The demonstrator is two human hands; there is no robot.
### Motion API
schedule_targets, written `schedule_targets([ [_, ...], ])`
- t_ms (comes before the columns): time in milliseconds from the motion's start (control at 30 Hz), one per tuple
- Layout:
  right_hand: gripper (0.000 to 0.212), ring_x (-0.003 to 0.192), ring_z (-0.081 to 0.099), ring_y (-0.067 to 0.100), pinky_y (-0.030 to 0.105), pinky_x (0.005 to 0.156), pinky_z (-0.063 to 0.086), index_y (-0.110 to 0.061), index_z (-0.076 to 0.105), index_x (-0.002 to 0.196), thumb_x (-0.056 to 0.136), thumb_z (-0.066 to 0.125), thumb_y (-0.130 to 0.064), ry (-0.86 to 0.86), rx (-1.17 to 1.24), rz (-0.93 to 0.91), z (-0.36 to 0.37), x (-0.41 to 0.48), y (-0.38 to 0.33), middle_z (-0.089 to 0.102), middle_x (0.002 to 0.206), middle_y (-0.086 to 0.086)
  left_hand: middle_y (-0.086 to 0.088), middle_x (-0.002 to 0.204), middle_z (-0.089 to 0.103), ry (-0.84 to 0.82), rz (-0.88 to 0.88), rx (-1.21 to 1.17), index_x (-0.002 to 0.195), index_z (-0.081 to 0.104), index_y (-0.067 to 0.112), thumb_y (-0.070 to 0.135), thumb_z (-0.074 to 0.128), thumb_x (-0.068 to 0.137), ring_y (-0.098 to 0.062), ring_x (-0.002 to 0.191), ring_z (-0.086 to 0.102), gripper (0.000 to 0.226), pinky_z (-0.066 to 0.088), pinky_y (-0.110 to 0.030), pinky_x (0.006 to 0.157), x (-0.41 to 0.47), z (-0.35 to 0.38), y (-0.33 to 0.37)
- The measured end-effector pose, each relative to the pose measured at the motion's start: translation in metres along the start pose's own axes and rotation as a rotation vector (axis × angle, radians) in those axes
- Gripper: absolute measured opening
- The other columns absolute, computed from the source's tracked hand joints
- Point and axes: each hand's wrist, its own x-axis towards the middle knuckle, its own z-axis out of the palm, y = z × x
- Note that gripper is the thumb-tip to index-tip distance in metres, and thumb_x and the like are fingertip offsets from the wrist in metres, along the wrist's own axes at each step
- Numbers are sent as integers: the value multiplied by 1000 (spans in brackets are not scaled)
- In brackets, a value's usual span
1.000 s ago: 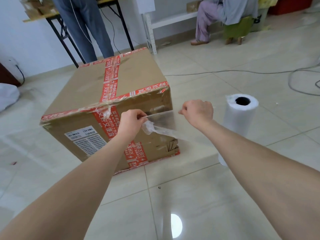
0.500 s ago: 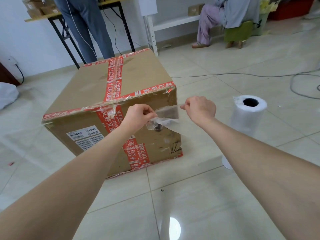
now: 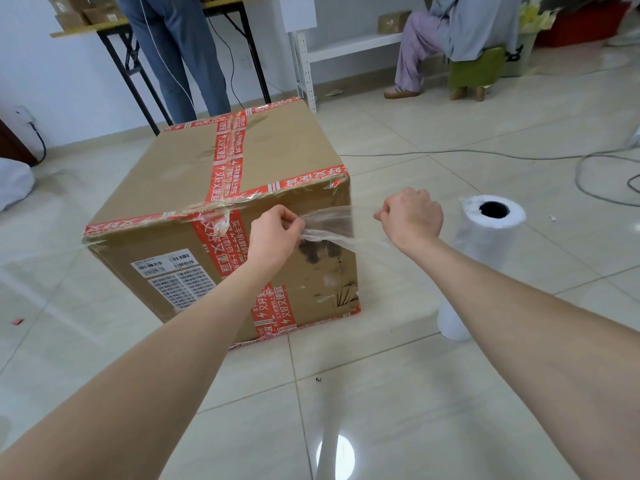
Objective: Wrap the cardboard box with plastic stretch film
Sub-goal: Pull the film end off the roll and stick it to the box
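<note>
The film stretches as a thin clear strip across the near face of the box, close to its right corner. The left hand has its fingers clamped on one bunched end. The right hand curls tight on the other end, and from there the sheet seems to trail toward the roll standing on the floor. The film looks light, soft, clingy and easily torn, so gathered edges are probably the best grip. The box sits on the floor and is likely stiff and heavy.

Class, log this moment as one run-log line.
left hand: pinches stretch film | right hand: pinches stretch film | cardboard box: behind film | roll: upright on floor
</note>
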Motion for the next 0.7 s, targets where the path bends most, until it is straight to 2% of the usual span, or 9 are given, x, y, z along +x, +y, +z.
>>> schedule_targets([
  [133,34,109,49,27,33,74,31,-22,69,101,95,45,-45,7,0,32,2,2,3,64,104,4,6,80,62,196,244,477,90,63,22,38,59,90,-13,75,56,16,44,-25,56,-3,-3,-2],
  [267,36,109,48,27,33,74,30,-22,67,105,95,44,-47,37,-25,34,8,3,-1,65,105,4,-1,95,56,289,392,807,90,64,20,37,58,90,-21,90,47,19,34,-31,69,4,1,-9],
  [400,36,107,49,27,34,74,30,-22,68,104,95,43,-47,59,-34,33,16,7,-5,65,103,3,-7,88,55,306,534,969,81,64,14,23,71,79,-26,81,47,12,38,-35,67,9,-1,-13],
  [467,35,106,50,27,34,73,30,-22,68,103,96,43,-47,75,-35,29,20,10,-5,66,101,3,-8,85,55,291,605,1029,80,62,13,19,77,73,-26,77,48,17,40,-35,66,14,-4,-14],
  [567,35,104,51,27,34,73,30,-22,67,102,96,42,-46,97,-37,22,24,13,-5,66,98,3,-8,88,57,283,743,1053,95,60,17,15,82,66,-25,75,51,36,43,-34,64,22,-7,-17],
  [700,35,102,51,28,33,72,29,-22,67,100,96,42,-46,120,-33,9,27,15,-5,66,97,4,-12,104,60,236,1049,1043,124,44,27,8,77,63,-26,82,55,72,46,-36,69,31,-21,-21],
])
